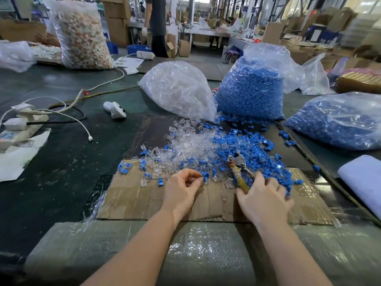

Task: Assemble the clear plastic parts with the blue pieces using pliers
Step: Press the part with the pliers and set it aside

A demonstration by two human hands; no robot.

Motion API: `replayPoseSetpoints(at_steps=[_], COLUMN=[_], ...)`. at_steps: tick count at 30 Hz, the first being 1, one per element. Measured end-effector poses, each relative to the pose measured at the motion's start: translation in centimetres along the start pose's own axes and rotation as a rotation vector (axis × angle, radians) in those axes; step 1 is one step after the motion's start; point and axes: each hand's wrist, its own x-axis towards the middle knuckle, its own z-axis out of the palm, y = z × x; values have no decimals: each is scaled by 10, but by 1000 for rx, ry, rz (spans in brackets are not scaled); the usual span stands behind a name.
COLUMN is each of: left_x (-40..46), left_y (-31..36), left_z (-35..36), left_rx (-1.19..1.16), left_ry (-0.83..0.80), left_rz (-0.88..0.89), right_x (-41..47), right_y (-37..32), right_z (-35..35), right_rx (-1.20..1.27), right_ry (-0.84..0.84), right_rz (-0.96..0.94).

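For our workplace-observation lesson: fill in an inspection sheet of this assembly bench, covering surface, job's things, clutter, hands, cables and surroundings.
Surface: flattened cardboard on a dark table.
Job's things: clear parts and blue pieces heaped loose; pliers lying on them.
Clutter: white paper; bags of clear parts and blue pieces.
Hands: left hand pinches a small part; right hand grips the pliers' handle.
Cables: power strip, white cable.
Surroundings: cartons, a standing person.

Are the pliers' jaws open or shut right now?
Open: the pliers show a gap between the metal tips, resting on the pile with the right hand on the handles.
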Motion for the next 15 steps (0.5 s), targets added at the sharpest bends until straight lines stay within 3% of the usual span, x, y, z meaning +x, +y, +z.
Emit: replayPoseSetpoints(at_steps=[6,13,15], left_x=[3,13,16], left_y=[7,13,15], left_z=[0,-5,-5], left_rx=[-167,-297,-329], left_ry=[-19,-25,-7], left_rz=[-102,-211,-224], right_x=[7,3,1], right_y=[0,0,-4], right_z=[-4,-22,-29], right_rx=[-57,-1,99], right_ry=[-82,68,45], right_rz=[2,-102,-182])
